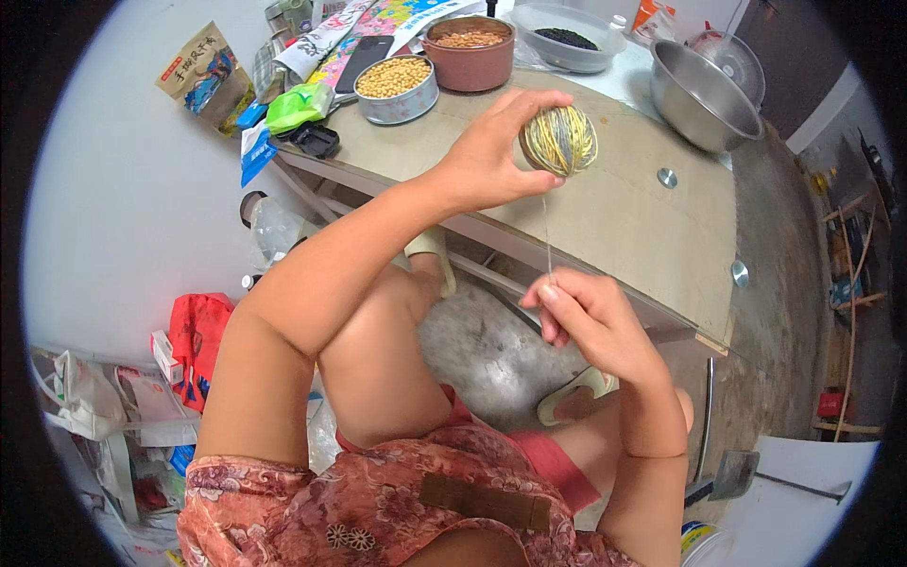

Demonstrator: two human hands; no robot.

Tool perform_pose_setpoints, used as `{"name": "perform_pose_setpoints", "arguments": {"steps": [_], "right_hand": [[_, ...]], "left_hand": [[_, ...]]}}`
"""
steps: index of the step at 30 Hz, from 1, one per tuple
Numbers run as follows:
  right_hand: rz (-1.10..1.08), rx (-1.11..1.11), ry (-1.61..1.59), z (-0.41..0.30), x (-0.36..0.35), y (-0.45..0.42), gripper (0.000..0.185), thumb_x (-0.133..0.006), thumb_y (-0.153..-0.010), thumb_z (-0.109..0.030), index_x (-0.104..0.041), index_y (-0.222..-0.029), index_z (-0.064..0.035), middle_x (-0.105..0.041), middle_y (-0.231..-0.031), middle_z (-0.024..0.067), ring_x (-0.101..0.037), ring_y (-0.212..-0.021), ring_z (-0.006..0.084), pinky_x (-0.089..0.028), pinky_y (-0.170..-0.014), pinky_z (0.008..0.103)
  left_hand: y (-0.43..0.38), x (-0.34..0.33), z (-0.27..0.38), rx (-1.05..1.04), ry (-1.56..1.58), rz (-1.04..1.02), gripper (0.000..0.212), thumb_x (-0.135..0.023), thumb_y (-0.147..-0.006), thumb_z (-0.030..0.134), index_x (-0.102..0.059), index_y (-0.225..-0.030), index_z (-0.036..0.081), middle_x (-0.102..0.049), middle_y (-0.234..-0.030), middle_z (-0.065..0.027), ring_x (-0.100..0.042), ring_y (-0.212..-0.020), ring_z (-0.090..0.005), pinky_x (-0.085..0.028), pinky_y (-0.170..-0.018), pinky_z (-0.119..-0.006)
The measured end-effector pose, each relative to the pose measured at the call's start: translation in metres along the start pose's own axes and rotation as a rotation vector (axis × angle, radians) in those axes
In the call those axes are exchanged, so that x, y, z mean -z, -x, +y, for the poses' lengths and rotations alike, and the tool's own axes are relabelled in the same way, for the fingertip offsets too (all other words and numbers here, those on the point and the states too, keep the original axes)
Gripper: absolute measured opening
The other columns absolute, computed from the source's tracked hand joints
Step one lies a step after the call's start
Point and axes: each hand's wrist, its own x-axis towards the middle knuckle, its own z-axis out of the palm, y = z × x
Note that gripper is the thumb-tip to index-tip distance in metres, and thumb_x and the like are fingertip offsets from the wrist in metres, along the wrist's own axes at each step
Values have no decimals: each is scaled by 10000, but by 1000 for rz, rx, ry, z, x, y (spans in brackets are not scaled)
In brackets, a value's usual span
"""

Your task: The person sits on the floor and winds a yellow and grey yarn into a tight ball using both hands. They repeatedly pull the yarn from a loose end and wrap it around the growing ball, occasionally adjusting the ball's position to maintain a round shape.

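Observation:
My left hand (496,152) holds a ball of yellow and grey yarn (561,140) above the table (638,234), with the thumb below it and the fingers above. A thin strand of yarn (547,234) runs down from the ball to my right hand (581,312). There the thumb and index finger pinch the strand, near the table's front edge and over the floor. The strand looks taut and nearly straight. The other fingers of my right hand are curled.
A round tin of soybeans (394,78), a brown pot of nuts or beans (470,57), a plastic bowl with black beans (567,35) and a steel basin (701,96) stand along the table's far side. A phone (365,62) lies behind the tin. Two metal discs (667,178) are on the tabletop.

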Motion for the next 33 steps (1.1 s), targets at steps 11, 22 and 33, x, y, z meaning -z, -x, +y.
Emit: {"name": "perform_pose_setpoints", "arguments": {"steps": [11, 22, 33], "right_hand": [[329, 278, -144, -35, 31, 48, 211, -518, -926, -129, -613, -831, 34, -560, -661, 44, -503, -537, 72, -434, -511, 220], [498, 439, -408, -18, 81, 34, 284, -453, -978, -239, -487, -781, -37, -402, -532, -21, -343, -422, 49, -376, -436, 230], [528, 153, -389, 14, 76, -4, 247, -481, -968, -251, -577, -871, -45, -466, -570, -41, -387, -468, 34, -364, -460, 172]], "left_hand": [[9, 0, -2, -38, 47, -490, 722, -687, -654, 123, -429, -1328, 112, -487, -1261, -132, -467, -1189, -267, -362, -1026, -359], [13, -8, 54, 97, 873, -994, 814, -718, -580, 0, -381, -1319, 49, -464, -1276, -84, -435, -1199, -169, -332, -1036, -313], [5, -9, 59, 24, 1116, -357, 906, -819, -626, 60, -254, -1333, 73, -405, -1258, -85, -426, -1217, -176, -399, -1016, -344]]}}
